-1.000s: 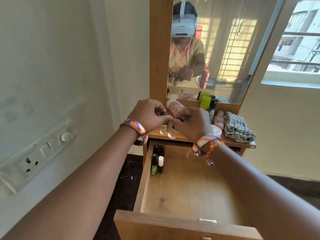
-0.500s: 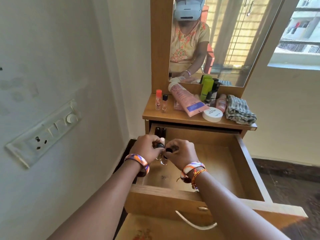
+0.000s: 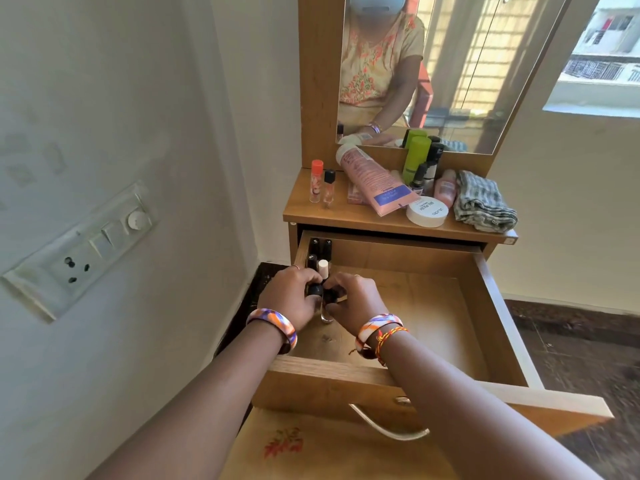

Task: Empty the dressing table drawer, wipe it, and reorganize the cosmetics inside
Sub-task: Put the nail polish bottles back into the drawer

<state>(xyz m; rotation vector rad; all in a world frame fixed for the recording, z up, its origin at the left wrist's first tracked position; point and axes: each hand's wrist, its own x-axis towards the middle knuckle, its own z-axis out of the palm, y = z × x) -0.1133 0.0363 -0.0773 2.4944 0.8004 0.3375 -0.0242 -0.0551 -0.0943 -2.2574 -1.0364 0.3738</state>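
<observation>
The wooden drawer (image 3: 491, 292) is pulled out wide. Both hands are low inside it at its left side. My left hand (image 3: 292, 297) grips a small clear bottle by its black cap (image 3: 316, 290). My right hand (image 3: 356, 304) grips a second small black-capped bottle (image 3: 330, 296) right beside it. The glass base of a bottle (image 3: 84, 318) shows below the fingers, near the drawer floor. Behind my hands, several dark nail polish bottles (image 3: 320, 249) and a white-capped one (image 3: 323, 268) stand in the drawer's back left corner.
On the table top stand two small vials (image 3: 322, 185), a pink tube (image 3: 372, 183), a green can (image 3: 415, 157), a white round jar (image 3: 427, 211) and a folded striped cloth (image 3: 483, 202). The mirror (image 3: 450, 64) rises behind. A switch panel (image 3: 83, 251) is on the left wall.
Both hands came down from the table top into the drawer, each carrying a small bottle, and now hold them low near the back left row.
</observation>
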